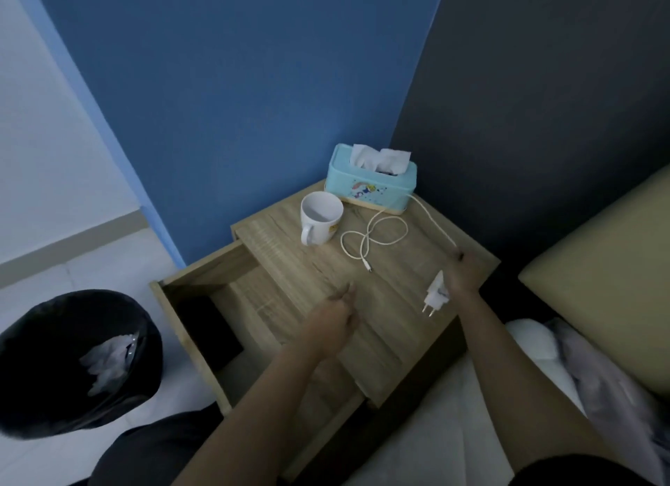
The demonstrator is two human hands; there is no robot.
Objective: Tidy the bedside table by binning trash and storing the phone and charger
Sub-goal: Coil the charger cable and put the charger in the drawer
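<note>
Head view: right hand [462, 273] grips charger [437, 295] at bench [290, 253] right edge; left hand [335, 313] loosely curled, empty. Gather loose cable [373, 231] first, then lower into drawer [203, 268].

Nothing here can be read: the tissue box [370, 185] and mug [321, 218] carry only small coloured pictures (too blurred for letters).

Pale wooden bedside table [290, 246], its drawer [203, 271] pulled out leftward and a dark flat phone [208, 329] laid inside. On top are set a teal plastic tissue box [369, 191] (at the back), a white ceramic mug [321, 219] before it, and a white charging cable [377, 235] right of the mug. A black round bin [72, 362] is stood left of the drawer.
</note>
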